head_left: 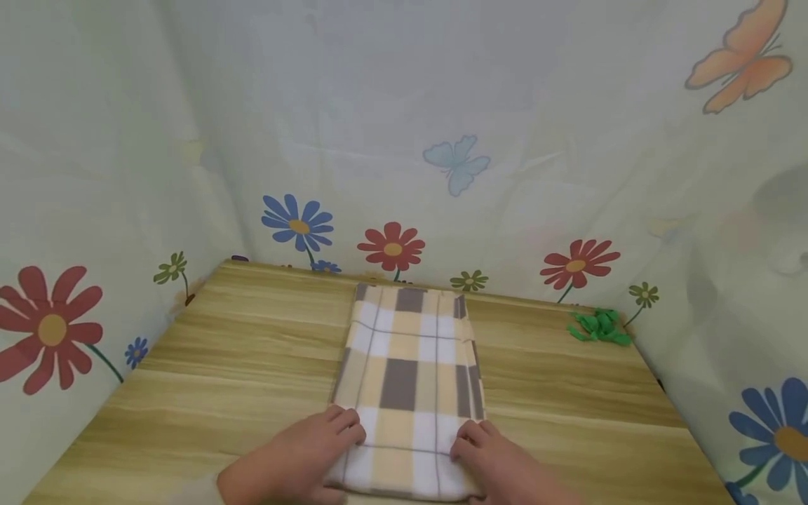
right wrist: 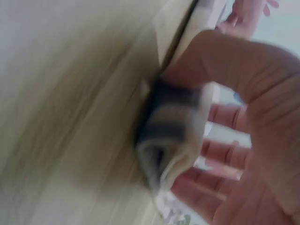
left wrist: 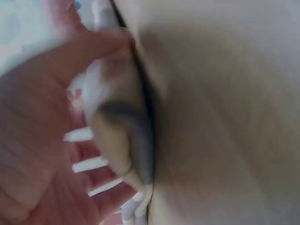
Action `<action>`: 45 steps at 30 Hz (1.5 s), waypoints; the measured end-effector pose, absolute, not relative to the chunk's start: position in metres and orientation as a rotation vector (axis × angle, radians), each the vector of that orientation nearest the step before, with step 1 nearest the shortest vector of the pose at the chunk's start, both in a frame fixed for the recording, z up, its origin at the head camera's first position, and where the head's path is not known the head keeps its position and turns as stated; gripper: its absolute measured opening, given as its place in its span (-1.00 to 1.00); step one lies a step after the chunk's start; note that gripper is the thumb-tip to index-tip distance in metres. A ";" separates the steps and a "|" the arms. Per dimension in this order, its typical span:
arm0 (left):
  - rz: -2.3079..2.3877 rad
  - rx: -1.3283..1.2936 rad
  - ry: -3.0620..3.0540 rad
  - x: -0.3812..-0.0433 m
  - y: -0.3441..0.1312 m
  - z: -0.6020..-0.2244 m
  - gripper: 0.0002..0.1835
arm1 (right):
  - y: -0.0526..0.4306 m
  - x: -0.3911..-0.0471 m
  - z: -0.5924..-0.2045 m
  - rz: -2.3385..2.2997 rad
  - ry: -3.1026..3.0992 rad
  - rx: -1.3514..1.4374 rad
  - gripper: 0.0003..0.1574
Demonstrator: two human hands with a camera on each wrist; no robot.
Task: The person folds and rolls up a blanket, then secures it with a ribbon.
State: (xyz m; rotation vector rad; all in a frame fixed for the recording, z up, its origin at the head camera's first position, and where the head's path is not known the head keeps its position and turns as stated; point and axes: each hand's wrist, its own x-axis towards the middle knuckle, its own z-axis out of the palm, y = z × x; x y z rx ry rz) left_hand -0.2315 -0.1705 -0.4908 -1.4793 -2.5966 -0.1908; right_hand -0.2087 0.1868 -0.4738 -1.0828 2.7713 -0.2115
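A folded plaid cloth in white, yellow and grey lies lengthwise on the wooden table. My left hand grips its near left corner, and my right hand grips its near right corner. Seen from the left wrist, the thumb is under the folded edge of the cloth and the fingers curve over the top. In the right wrist view, the thumb and fingers likewise hold the layered cloth between them, its rolled fold facing the camera. Both wrist views are blurred.
Bunched green strips lie at the table's far right corner. The wood-grain table is bounded at the back and both sides by a white sheet printed with flowers and butterflies.
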 end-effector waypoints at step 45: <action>-1.255 -1.061 -2.771 -0.241 -0.166 -0.497 -0.83 | 0.240 -0.194 -0.490 -1.053 2.869 -0.723 -0.73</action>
